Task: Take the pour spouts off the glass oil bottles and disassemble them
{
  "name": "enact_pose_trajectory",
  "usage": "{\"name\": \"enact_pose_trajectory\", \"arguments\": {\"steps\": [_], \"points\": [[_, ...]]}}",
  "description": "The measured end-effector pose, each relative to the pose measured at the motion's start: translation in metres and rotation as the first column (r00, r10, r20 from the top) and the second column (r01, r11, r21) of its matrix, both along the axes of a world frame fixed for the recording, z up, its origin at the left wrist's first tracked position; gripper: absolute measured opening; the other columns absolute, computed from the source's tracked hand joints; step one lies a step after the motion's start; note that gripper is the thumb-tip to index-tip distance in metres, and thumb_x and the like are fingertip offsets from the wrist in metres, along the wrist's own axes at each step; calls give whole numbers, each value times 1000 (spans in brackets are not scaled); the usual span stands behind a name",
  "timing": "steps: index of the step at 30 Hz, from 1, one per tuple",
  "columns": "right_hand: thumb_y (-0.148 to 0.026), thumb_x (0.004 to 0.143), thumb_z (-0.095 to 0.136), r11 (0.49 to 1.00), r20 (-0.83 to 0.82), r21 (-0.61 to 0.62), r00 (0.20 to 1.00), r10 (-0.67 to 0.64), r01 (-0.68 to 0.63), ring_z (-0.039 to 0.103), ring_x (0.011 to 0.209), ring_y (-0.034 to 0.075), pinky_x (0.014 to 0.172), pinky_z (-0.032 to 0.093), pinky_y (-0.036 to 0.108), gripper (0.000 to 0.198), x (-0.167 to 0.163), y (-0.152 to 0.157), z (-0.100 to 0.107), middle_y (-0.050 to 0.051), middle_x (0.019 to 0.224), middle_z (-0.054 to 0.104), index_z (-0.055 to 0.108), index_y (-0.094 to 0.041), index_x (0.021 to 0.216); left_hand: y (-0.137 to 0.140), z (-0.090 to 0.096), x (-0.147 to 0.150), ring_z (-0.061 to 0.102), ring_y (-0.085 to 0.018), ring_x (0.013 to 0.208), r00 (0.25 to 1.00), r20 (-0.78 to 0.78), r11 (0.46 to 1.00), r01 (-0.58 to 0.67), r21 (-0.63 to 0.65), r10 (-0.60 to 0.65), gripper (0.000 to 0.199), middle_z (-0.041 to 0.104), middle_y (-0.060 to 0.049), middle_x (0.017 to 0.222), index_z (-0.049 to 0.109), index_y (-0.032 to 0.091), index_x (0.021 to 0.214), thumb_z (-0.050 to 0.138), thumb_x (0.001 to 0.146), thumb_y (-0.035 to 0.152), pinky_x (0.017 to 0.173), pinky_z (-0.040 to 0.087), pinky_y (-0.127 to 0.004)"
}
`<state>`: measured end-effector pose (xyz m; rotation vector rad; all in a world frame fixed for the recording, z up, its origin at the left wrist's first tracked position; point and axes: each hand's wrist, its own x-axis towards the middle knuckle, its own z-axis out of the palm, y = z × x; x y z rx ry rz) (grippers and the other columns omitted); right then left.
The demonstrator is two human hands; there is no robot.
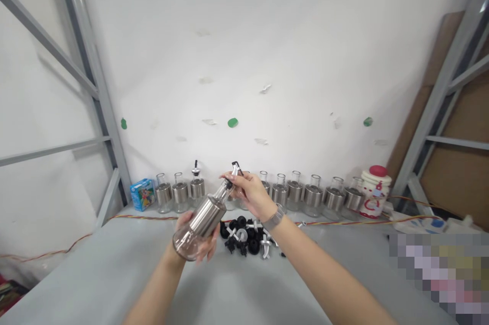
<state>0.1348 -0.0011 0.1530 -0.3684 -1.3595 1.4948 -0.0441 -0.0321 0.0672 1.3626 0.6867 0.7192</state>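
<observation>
A clear glass bottle [204, 220] with a brushed-metal sleeve lies tilted in my left hand [208, 248], its neck pointing up to the right. My left fingers wrap round its body from below. At the neck, my right hand [248, 190] grips a pour spout [235, 168] with a black tip and a silvery stem. The spout's base meets the bottle mouth; how deep it sits is hidden by my fingers. Below my right hand lies a pile of black stoppers and white spout parts [252, 238] on the grey table [153, 264].
Several similar bottles [313, 195] line the wall, one bottle [197, 187] bearing a spout. A blue box [142, 194] stands at the left end, a white jar with a red lid [374, 192] at the right. A red-yellow cable [344, 221] crosses the table. Metal shelf posts [110, 152] flank it.
</observation>
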Motion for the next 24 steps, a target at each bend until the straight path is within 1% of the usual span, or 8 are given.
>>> {"name": "enact_pose_trajectory", "arguments": {"steps": [3, 6, 9, 12, 14, 17, 19, 24], "points": [[-31, 66, 63, 992, -56, -94, 994, -95, 89, 20, 33, 2, 36, 18, 20, 22, 0, 11, -4, -7, 39, 40, 65, -10, 65, -6, 20, 7, 60, -22, 52, 993, -27, 989, -109, 100, 112, 60, 61, -8, 57, 58, 12, 83, 44, 59, 65, 55, 45, -35], [-34, 65, 63, 958, -52, -164, 968, -246, 234, 17, 32, 2, 35, 17, 21, 25, 1, 20, -13, -8, 36, 36, 61, -10, 60, -5, 33, 14, 61, -24, 73, 912, -211, 898, -265, 352, 352, 45, 65, -8, 79, 59, 12, 91, 61, 60, 45, 67, 45, -34], [-39, 65, 62, 888, 38, -99, 894, -447, 448, 22, 34, 4, 36, 19, 21, 28, 6, 21, -26, -9, 36, 31, 59, -12, 59, 3, 30, 17, 57, -24, 89, 736, -287, 684, -313, 659, 614, 49, 63, -7, 97, 57, 16, 100, 64, 59, 43, 79, 42, -34], [-43, 63, 64, 730, 107, 157, 723, -683, 666, 32, 43, 7, 41, 25, 21, 30, 16, 18, -34, -5, 45, 39, 57, -14, 57, 15, 13, 13, 51, -25, 101, 523, -218, 409, -282, 868, 824, 55, 58, -7, 109, 51, 19, 111, 64, 62, 39, 89, 37, -38], [-45, 65, 61, 648, 104, 221, 643, -759, 729, 32, 45, 7, 41, 25, 21, 33, 25, 15, -33, -5, 47, 39, 57, -14, 58, 23, 0, 8, 46, -26, 108, 400, -120, 232, -244, 942, 908, 51, 55, -9, 113, 50, 19, 113, 62, 65, 33, 94, 31, -39], [-49, 68, 57, 642, 110, 145, 633, -767, 753, 28, 43, 7, 40, 23, 21, 37, 44, 9, -32, -6, 46, 35, 58, -13, 64, 36, -21, -1, 38, -27, 116, 267, 10, 77, -315, 946, 964, 46, 45, -11, 122, 52, 19, 111, 61, 67, 32, 97, 29, -40], [-49, 68, 57, 668, 151, 143, 650, -744, 731, 30, 43, 7, 40, 24, 21, 38, 57, 0, -38, -5, 47, 37, 61, -12, 71, 45, -33, -4, 42, -28, 112, 190, 5, 86, -466, 880, 982, 54, 47, -11, 116, 52, 19, 110, 64, 62, 40, 93, 33, -41], [-45, 68, 59, 767, 364, 241, 677, -639, 594, 40, 51, 9, 47, 32, 21, 35, 92, -34, -84, -1, 60, 51, 65, -14, 84, 64, -57, -4, 46, -25, 109, 255, -119, 267, -690, 673, 959, 69, 52, -12, 114, 44, 14, 117, 62, 61, 49, 92, 36, -35]]}}
